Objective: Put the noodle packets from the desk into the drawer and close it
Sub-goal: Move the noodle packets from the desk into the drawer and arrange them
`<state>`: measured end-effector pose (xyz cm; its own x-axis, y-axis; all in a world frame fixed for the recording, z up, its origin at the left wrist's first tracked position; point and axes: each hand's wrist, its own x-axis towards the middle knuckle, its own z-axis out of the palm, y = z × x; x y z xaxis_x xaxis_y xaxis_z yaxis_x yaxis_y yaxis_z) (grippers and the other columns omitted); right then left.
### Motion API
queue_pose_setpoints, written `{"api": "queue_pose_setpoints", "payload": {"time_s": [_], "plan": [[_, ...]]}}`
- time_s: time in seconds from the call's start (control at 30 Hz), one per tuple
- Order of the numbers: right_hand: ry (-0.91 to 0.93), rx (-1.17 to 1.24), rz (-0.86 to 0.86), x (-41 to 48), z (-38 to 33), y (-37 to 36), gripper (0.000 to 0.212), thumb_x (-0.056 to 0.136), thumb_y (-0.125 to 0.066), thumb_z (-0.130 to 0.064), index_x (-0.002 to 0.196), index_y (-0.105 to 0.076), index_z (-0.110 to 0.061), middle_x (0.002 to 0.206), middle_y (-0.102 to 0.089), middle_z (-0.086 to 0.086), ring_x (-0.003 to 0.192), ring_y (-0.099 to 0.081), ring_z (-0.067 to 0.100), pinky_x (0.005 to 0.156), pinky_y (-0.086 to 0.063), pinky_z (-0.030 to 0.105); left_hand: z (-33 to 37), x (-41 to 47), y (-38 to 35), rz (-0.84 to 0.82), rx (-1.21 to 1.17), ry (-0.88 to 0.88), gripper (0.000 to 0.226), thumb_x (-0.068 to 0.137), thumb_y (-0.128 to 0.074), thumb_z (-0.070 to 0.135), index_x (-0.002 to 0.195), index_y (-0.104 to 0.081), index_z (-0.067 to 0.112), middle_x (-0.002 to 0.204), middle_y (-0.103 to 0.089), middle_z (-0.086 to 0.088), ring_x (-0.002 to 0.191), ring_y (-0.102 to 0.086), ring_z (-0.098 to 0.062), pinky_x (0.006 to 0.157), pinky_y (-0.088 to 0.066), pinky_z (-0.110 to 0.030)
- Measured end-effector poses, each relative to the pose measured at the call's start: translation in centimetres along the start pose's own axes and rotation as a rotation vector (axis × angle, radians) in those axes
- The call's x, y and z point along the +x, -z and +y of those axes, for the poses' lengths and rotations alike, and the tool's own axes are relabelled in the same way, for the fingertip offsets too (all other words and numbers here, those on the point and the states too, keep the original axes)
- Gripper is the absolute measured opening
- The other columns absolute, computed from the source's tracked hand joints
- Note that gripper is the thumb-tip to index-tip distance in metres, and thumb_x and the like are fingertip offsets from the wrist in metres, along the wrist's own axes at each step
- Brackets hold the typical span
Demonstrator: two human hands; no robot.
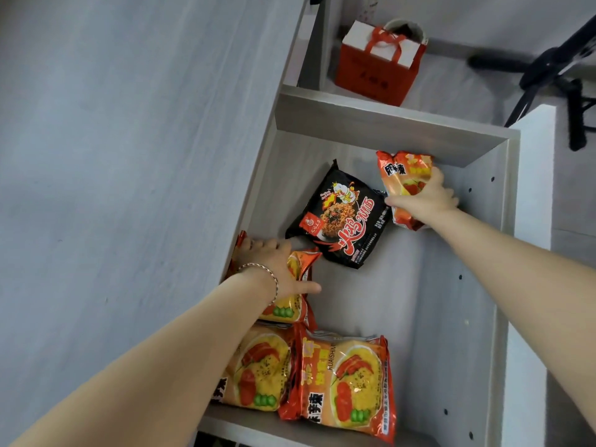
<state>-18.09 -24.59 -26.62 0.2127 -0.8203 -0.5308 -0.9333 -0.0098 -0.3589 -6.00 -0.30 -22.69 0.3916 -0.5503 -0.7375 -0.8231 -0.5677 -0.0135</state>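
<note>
Just past the desk's [129,156] right edge, inside the open drawer [451,285], the left hand [274,269] curls its fingers [250,245] over the near orange packet [295,306]. The right hand [425,201] grips the far orange packet [403,171], tilted beside the flat black packet [342,217].

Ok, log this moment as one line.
drawer: open | left hand: holds left orange packet | right hand: grips right orange packet, far right corner | black packet: lying between | close: not yet done

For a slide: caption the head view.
Left hand holds the left-wall orange packet, right hand the back-corner orange packet, inside the open drawer, a black packet between them.
</note>
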Motion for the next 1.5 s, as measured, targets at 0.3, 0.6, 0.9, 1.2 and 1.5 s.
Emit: {"api": "queue_pose_setpoints", "payload": {"time_s": [0.3,0.6,0.9,1.2,1.5], "plan": [[0.758,-0.115,-0.367,-10.2,3.4,1.3,0.099,0.048,-0.074,-0.045,0.131,-0.021,-0.050,0.133,-0.032,0.004,0.123,-0.037,0.024,0.105,-0.032,0.036,-0.2,0.1,-1.2,0.011,0.034,0.021,0.093,0.070,-0.017,0.083,0.139,-0.033,0.024,0.146,-0.037,-0.003,0.134,-0.032,-0.025,0.109,-0.024,-0.040],[0.842,-0.581,-0.411,-11.8,5.3,-4.4,0.093,0.058,-0.070,-0.049,0.139,-0.025,-0.042,0.138,-0.033,0.007,0.129,-0.030,0.025,0.107,-0.020,0.034,-0.1,0.3,-1.1,0.002,0.068,0.027,0.088,0.071,-0.018,0.083,0.138,-0.034,0.028,0.143,-0.042,-0.002,0.130,-0.036,-0.025,0.109,-0.022,-0.041],[0.826,-0.318,-0.453,-14.3,4.7,-7.0,0.049,0.086,-0.040,-0.057,0.132,-0.043,-0.039,0.146,-0.035,-0.006,0.134,-0.022,0.016,0.110,-0.006,0.040,0.2,-0.1,-0.6,-0.019,0.033,0.003,0.080,0.069,-0.030,0.082,0.137,-0.028,0.039,0.141,-0.042,-0.007,0.127,-0.039,-0.031,0.107,-0.025,-0.048],[-0.043,0.467,-0.045,-9.7,-1.2,-5.9,0.040,0.085,-0.056,-0.040,0.108,-0.053,-0.008,0.094,-0.058,0.003,0.089,-0.057,0.021,0.074,-0.044,0.027,0.8,-0.1,-0.5,-0.034,0.028,0.013,0.079,0.070,-0.034,0.080,0.135,-0.035,0.035,0.140,-0.040,-0.007,0.130,-0.032,-0.030,0.110,-0.011,-0.057],[0.096,0.535,-0.012,-5.8,-4.2,-7.4,0.016,0.086,-0.058,-0.012,0.076,-0.046,-0.009,0.071,-0.050,0.009,0.075,-0.046,0.021,0.067,-0.031,0.029,0.4,-1.5,-2.1,0.235,-0.224,0.082,0.111,0.070,-0.047,0.074,0.145,0.008,0.014,0.155,-0.013,-0.011,0.142,-0.009,-0.026,0.116,-0.001,-0.041]]}}
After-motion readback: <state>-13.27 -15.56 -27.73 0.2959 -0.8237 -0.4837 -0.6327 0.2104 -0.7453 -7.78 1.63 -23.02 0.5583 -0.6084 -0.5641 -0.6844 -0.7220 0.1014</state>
